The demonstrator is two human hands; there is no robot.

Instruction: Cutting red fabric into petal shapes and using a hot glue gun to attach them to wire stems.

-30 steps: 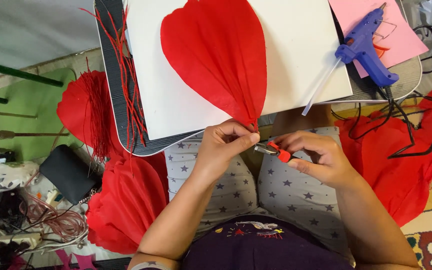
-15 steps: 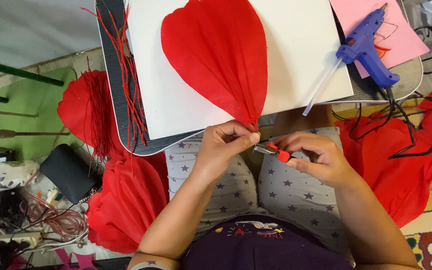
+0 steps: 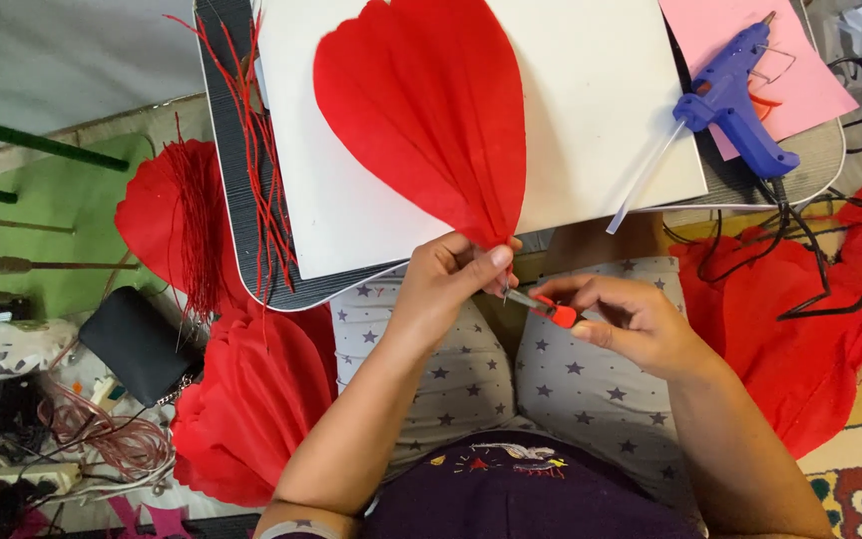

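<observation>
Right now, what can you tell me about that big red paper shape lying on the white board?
The red paper petal is shaped like a heart or a fan: wide and rounded at the far end, narrowing to a gathered point near the person. It looks like thin crepe paper with fine lengthwise creases. It lies flat on the white board. The left hand pinches its narrow tip, and the right hand holds small red-handled scissors right at that tip.
</observation>
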